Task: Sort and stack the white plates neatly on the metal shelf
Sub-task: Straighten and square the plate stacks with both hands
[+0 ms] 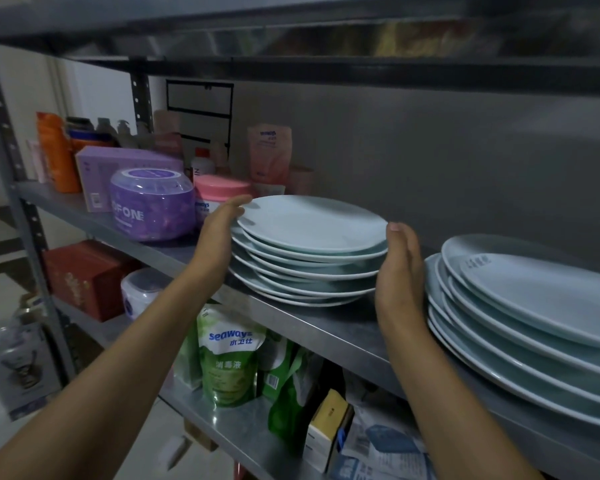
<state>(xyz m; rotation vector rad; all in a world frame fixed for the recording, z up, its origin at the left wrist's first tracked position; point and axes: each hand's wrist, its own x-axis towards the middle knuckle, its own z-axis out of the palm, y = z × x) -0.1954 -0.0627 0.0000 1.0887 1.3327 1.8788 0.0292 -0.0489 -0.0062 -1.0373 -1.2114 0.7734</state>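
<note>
**Inspector:** Where did the plates stand at the time of observation?

**Assistant:** One stack of round white plates sat on the middle level of the metal shelf, near its front edge. The plates were not squared up; the rims were offset from one another, and the top plate sat tilted. A second stack of larger plates stood just to the right on the same level, also with staggered rims.

**Inspector:** And the hands?

**Assistant:** The left hand lay flat against the left side of the stack, fingers straight, fingertips reaching the rim of the top plate. The right hand was held upright with straight fingers at the right side of the stack, palm facing the rims. Whether it touched them could not be told. Neither hand was curled around anything. The right forearm passed between the two stacks, close to the larger plates.

**Inspector:** Other items on that level?

**Assistant:** To the left of the stack: a pink-lidded jar, a purple tub, a lilac box, an orange bottle and a pink pouch at the back.

**Inspector:** Below?

**Assistant:** Green pouches, a red box and a white container were recorded on the lower level.
</note>
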